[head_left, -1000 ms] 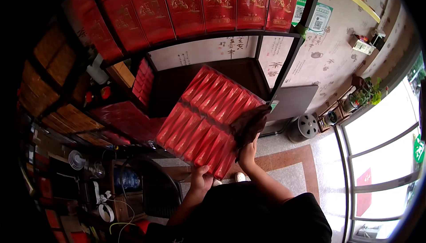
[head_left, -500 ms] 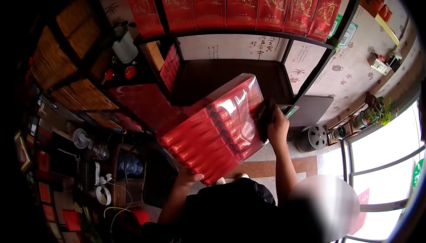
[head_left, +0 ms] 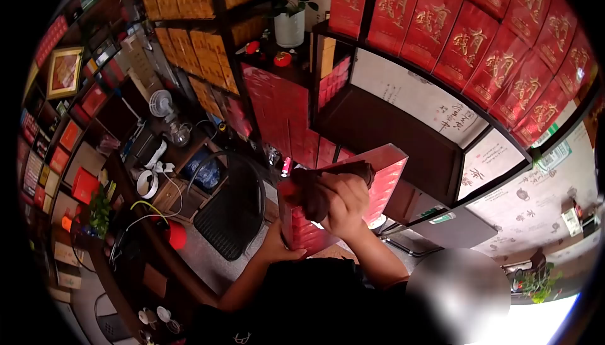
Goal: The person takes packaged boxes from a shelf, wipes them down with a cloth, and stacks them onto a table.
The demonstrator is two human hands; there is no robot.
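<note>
A clear-wrapped red package [head_left: 387,171], with rows of red packs showing through the film, is held tilted in front of my body. My left hand [head_left: 278,244] grips its lower left edge, the thumb on the near side. In my right hand [head_left: 345,203] is a bunched dark brown cloth [head_left: 312,197], pressed against the upper edge of the package. The cloth and that hand hide much of the package's middle.
A dark shelf [head_left: 391,127] lies just beyond the package, under rows of red boxes [head_left: 441,23]. A potted plant [head_left: 290,26] stands to its left. A black chair [head_left: 230,212] and a desk fan [head_left: 162,104] are at left.
The view has swung left. The package has turned so that it appears narrower, and my right hand with the cloth has moved from its right side to its upper edge.
</note>
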